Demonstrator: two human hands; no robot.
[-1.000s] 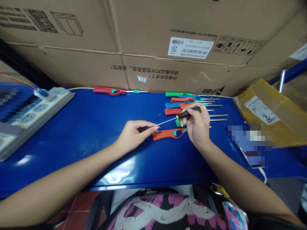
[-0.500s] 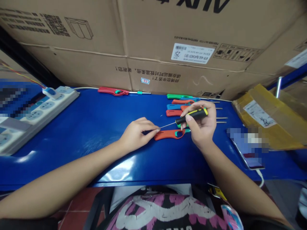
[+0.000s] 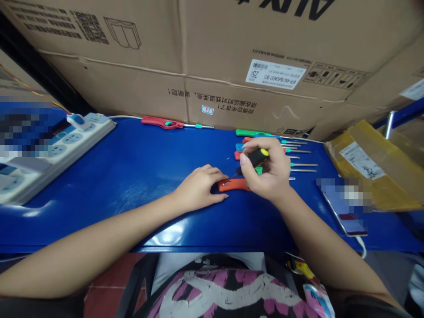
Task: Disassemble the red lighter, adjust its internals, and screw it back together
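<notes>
Screwdriver (image 3: 254, 158) work fills the head view, the only one here. The right hand (image 3: 270, 174) has its fingers closed round the tool's black handle with the yellow end, and the thin metal shaft slants down and to the left so that its tip meets the near end of an orange lighter body (image 3: 232, 184) lying flat on the blue table (image 3: 132, 176). The left hand (image 3: 198, 187) rests on the table at that same end, fingers curled down against the orange plastic (it looks like a pinning press and not a full grasp; whether the thumb wraps under cannot be told).

The lighter body is probably light, hollow moulded plastic: stiff enough to take a push from the tip, but smooth, and likely to skate on the glossy table if not held down. The best hold seems to be where the left hand already is, just beside the tip, pressing straight down. The screwdriver shaft is slender and may flex or slip off a small screw head, so a grip well up the ribbed black handle, as now, suits it.

Behind the hands lies a row of finished lighters (image 3: 265, 148), green, blue and red, with thin metal nozzles pointing right. A red lighter (image 3: 162, 122) lies alone near the cardboard boxes (image 3: 215, 57) at the table's back edge. A power strip (image 3: 66, 141) sits far left, a brown paper parcel (image 3: 367, 163) far right.
</notes>
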